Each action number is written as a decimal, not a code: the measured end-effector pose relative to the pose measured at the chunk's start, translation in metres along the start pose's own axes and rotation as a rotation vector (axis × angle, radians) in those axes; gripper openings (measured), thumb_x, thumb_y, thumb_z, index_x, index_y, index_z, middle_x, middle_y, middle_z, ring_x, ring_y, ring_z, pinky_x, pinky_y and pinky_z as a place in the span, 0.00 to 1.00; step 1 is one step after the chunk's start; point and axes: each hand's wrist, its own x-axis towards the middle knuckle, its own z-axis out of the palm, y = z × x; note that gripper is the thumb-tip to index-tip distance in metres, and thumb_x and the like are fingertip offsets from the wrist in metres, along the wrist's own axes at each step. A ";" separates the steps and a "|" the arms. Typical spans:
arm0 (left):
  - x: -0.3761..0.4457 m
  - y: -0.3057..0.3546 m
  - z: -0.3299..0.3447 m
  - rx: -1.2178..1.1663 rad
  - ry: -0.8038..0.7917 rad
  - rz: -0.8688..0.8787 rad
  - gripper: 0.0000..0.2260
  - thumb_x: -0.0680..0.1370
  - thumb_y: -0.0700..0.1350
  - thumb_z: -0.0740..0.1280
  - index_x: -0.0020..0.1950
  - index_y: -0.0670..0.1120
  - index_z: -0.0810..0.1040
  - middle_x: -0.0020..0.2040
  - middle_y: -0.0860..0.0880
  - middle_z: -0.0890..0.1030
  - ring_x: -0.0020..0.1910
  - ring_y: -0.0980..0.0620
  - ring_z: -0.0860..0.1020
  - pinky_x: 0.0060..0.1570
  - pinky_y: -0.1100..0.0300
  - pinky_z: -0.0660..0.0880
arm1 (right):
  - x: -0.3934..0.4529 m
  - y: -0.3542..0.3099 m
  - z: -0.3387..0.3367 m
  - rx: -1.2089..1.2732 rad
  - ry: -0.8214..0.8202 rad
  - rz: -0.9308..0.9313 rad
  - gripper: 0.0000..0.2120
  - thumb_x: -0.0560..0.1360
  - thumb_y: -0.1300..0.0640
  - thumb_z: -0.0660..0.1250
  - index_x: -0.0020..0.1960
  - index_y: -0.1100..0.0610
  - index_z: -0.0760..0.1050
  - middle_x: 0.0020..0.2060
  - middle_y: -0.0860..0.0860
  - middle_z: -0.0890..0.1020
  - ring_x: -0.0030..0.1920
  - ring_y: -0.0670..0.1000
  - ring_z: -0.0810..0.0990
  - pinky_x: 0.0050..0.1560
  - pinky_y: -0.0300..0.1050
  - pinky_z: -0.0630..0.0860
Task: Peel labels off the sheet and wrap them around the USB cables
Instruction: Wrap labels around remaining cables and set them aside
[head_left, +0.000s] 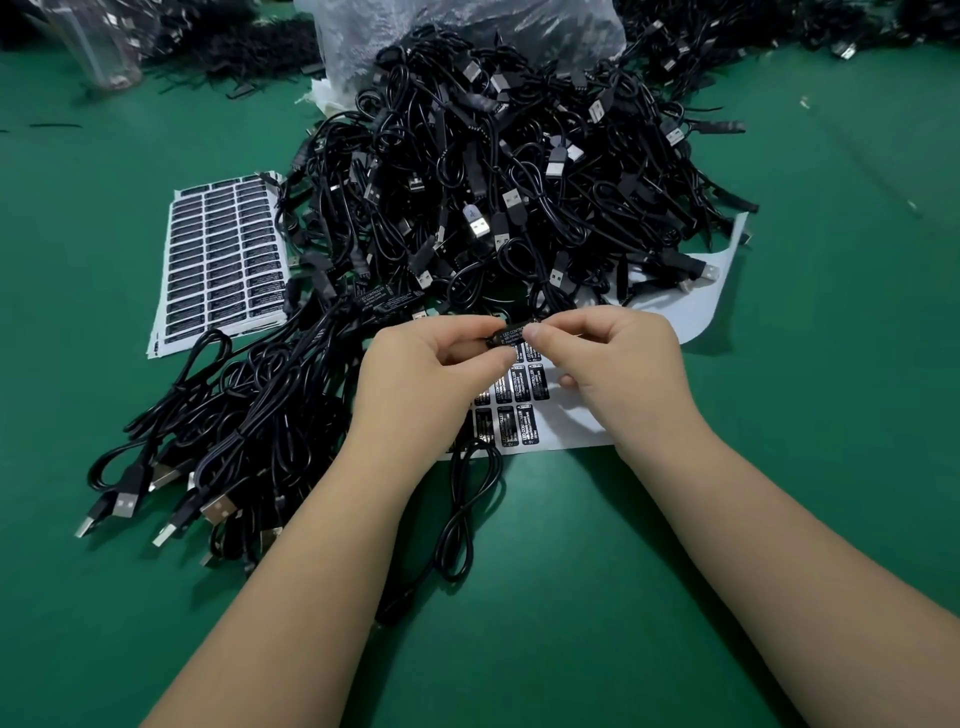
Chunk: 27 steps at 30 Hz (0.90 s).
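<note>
Between both hands sits the small black controller block of a USB cable (511, 335), with a black label bearing white print on it. My left hand (426, 371) pinches its left end and my right hand (618, 358) pinches its right end. The cable's loop (460, 525) trails down onto the green mat (597, 571) between my forearms. Under my hands lies a white label sheet (566, 415) with a few black labels (519, 410) left on it.
A big heap of black USB cables (498, 171) fills the middle, spilling from a clear plastic bag (467, 26). A bundle of cables (228, 436) lies at the left. A stack of full label sheets (223, 260) lies further left. More cables line the far edge.
</note>
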 end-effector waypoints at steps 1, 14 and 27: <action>0.000 0.000 0.000 -0.009 0.005 -0.008 0.07 0.73 0.45 0.73 0.47 0.57 0.83 0.36 0.60 0.84 0.33 0.66 0.78 0.38 0.72 0.74 | 0.000 0.000 0.000 -0.002 0.000 -0.002 0.06 0.70 0.54 0.74 0.35 0.48 0.82 0.29 0.52 0.82 0.27 0.42 0.75 0.28 0.33 0.75; 0.001 -0.003 0.007 -0.051 0.147 -0.103 0.06 0.71 0.42 0.69 0.39 0.52 0.84 0.33 0.57 0.83 0.30 0.65 0.77 0.36 0.65 0.72 | -0.004 -0.001 0.006 -0.084 -0.006 -0.069 0.07 0.69 0.53 0.75 0.34 0.47 0.81 0.28 0.47 0.80 0.30 0.44 0.74 0.38 0.43 0.75; -0.004 0.001 0.014 -0.100 0.156 -0.101 0.07 0.72 0.41 0.70 0.38 0.53 0.83 0.33 0.59 0.83 0.30 0.65 0.77 0.37 0.63 0.74 | -0.006 0.000 0.008 -0.156 0.078 -0.192 0.10 0.71 0.58 0.72 0.33 0.47 0.76 0.36 0.42 0.78 0.34 0.39 0.76 0.37 0.30 0.71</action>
